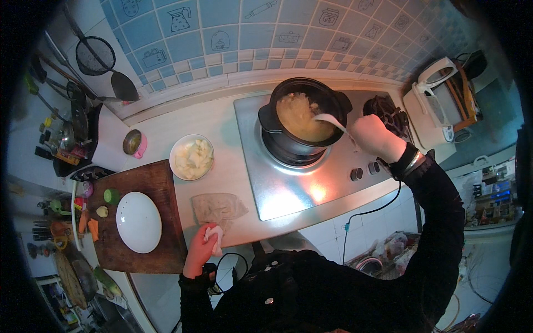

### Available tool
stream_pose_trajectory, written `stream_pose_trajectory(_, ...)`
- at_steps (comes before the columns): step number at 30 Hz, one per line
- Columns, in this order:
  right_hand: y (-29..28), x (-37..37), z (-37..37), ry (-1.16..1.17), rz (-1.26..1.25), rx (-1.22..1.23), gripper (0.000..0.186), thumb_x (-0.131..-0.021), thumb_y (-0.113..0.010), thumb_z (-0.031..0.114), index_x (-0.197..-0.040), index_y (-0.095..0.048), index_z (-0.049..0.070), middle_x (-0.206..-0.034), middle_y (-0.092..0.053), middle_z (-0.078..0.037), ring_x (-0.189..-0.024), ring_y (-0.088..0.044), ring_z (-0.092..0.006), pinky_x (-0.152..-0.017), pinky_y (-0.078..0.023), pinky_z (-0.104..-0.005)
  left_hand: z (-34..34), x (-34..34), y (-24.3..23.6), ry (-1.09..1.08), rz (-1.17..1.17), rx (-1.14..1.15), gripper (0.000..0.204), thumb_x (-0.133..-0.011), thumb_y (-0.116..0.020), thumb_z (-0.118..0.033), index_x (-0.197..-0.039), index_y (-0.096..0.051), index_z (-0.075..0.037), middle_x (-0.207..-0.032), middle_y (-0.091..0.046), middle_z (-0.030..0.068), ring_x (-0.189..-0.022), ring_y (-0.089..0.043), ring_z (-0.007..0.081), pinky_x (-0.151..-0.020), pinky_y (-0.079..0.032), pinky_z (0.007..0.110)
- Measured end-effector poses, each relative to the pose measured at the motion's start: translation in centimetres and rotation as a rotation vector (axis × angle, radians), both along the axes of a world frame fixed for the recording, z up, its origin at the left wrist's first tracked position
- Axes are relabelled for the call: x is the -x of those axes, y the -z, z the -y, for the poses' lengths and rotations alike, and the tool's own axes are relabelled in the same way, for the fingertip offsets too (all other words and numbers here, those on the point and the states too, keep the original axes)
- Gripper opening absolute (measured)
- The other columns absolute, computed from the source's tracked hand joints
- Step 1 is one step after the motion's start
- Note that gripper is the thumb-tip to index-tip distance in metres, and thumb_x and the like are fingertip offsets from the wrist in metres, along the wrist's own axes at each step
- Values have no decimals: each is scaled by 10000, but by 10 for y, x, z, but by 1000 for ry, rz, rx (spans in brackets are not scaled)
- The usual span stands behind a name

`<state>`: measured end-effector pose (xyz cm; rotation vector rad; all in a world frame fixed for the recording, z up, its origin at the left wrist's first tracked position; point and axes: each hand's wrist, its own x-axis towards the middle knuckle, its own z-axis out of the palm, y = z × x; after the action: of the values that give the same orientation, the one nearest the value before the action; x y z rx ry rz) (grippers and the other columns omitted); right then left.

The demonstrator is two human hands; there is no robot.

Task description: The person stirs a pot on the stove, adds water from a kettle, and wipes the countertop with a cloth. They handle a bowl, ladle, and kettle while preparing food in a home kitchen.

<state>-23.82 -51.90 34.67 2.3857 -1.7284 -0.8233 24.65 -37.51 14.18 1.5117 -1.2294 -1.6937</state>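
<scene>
In the head view, the black pot (272,112) is being held up by the burner of the steel stovetop (277,206), toward the far edge of the counter, and pale food in yellowish broth (302,119) is being contained in it. A white spoon (331,119) is being kept clamped in the right hand (375,135), with its head being dipped into the broth at the pot's right side; the exact placing of the fingers is being hidden by glare. A pinkish-white cloth (215,237) is being pinched between the closed fingers of the left hand (198,252) at the counter's near edge, while a beige cloth (218,208) is being left spread just beyond it. Farther off, pale cut pieces (193,157) are being held in a white bowl (192,178), left of the stovetop, and a white oval plate (139,222) is being supported by the cutting board (166,260) at far left. Stirring is seemingly being done, and it is probably being done best when the spoon is being drawn slowly along the bottom, the broth is being kept below the rim, the wrist is being held clear of steam, and the loose cloth is being kept away from the burner.
</scene>
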Motion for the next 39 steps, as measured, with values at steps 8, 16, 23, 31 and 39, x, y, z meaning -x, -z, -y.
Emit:
stream_pose_trajectory(8,6,-23,11,-205,195,380,164,-833,-549,119,-947,-624,30,-753,-641,-128,-687,-650,-288,-579,-508,-381,-2,-7,-11,2,94,-41,317,-906,-578,-83,-1217,-544,-32,-1100,-597,76,-1011,-547,134,-873,-450,273)
stream_pose_trajectory(16,62,-12,45,-427,-27,541,143,-826,-537,93,-908,-591,-11,-712,-630,-102,-639,-639,-243,-549,-500,-340,-7,-13,-16,-12,99,-18,334,-916,-557,-64,-1248,-535,-36,-1108,-593,76,-1018,-549,139,-876,-447,265)
stream_pose_trajectory(23,41,8,16,-180,-63,263,125,-798,-561,103,-792,-648,15,-683,-662,-123,-640,-673,-271,-581,-528,-355,-6,-14,-10,-15,75,-33,328,-914,-560,-61,-1239,-537,-32,-1098,-596,76,-1004,-558,141,-868,-455,268)
stream_pose_trajectory(31,-9,-13,-15,-125,52,110,116,-791,-607,136,-830,-626,28,-666,-630,-136,-619,-643,-312,-561,-502,-374,-2,-11,-4,29,91,-10,318,-904,-583,-91,-1212,-548,-22,-1080,-607,90,-998,-561,151,-871,-455,282)
stream_pose_trajectory(39,29,-38,18,112,221,367,102,-759,-598,110,-789,-652,30,-694,-657,-148,-663,-675,-307,-561,-536,-385,-4,-15,-12,21,96,25,330,-905,-584,-97,-1226,-548,-34,-1103,-611,101,-1000,-563,157,-873,-455,290)
